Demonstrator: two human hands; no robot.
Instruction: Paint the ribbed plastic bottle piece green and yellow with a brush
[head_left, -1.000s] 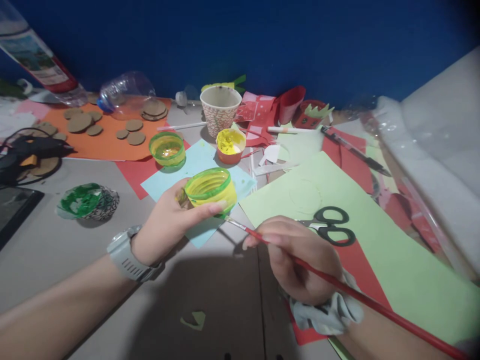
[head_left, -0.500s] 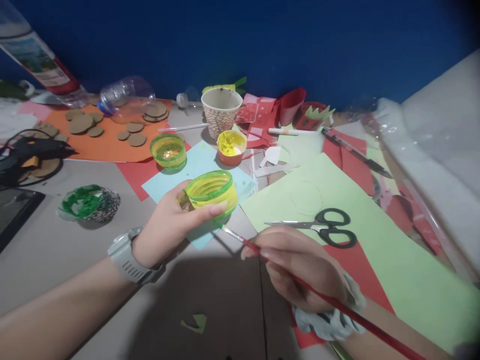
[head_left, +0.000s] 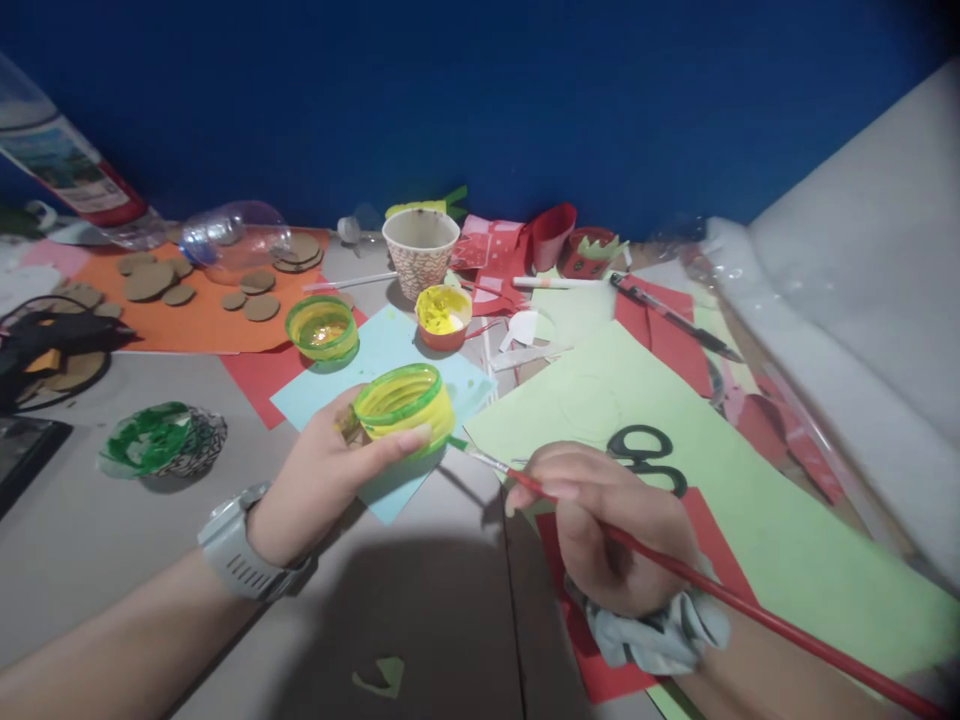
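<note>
My left hand (head_left: 322,475) grips a small round bowl (head_left: 409,410) painted yellow with a green rim, tilted a little, its thumb along the front. Between the fingers of my right hand (head_left: 607,510) is a red-handled paintbrush (head_left: 536,487); its green-wetted tip meets the bowl's lower right side. A second yellow bowl with a green rim (head_left: 322,330) stands behind on the light blue paper (head_left: 390,490). Beside it sits a red cup holding yellow paint (head_left: 444,325). Green paint lies in a crumpled patterned cup (head_left: 161,440) at the left.
Black-handled scissors (head_left: 645,455) lie partly behind my right hand on light green paper (head_left: 739,500). A patterned paper cup (head_left: 421,250) stands at the back. Cardboard discs (head_left: 150,280), a clear plastic bottle (head_left: 240,240) and orange paper (head_left: 202,325) occupy the back left.
The brush tip has shifted from beneath the bowl to its lower right side. The whole view has swung slightly, so things appear lower and further left.
</note>
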